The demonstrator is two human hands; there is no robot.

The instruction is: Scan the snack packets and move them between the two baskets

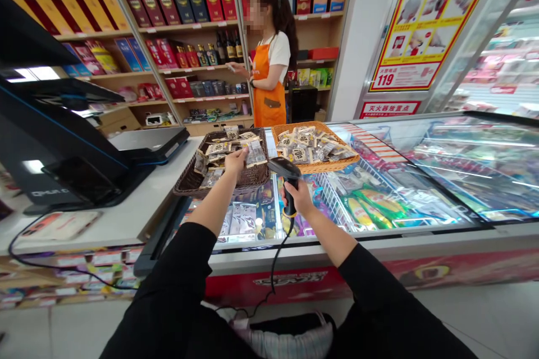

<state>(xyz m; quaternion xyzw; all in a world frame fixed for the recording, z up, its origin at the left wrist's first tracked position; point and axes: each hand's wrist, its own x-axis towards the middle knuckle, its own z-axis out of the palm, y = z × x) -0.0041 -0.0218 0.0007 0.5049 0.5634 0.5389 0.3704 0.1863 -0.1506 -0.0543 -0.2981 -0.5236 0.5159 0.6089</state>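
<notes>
My right hand [297, 195] is wrapped round the handle of a black barcode scanner [284, 167], whose cord hangs down towards the floor. The scanner's head points left, over the freezer's glass top. My left hand [236, 160] reaches over a dark brown wicker basket [183, 183] and grips a small snack packet [255, 151] by its edge. Several similar packets [219, 147] lie in that basket. To the right, an orange wicker basket [337, 166] holds more packets [300, 154] with the same dark lettering.
Both baskets sit on a glass-topped freezer [404, 202] filled with packaged goods. At left, a counter [155, 190] carries a black checkout machine [80, 151] with a scale and a phone [59, 225]. A person in an orange apron [267, 84] stands behind, before stocked shelves [202, 73].
</notes>
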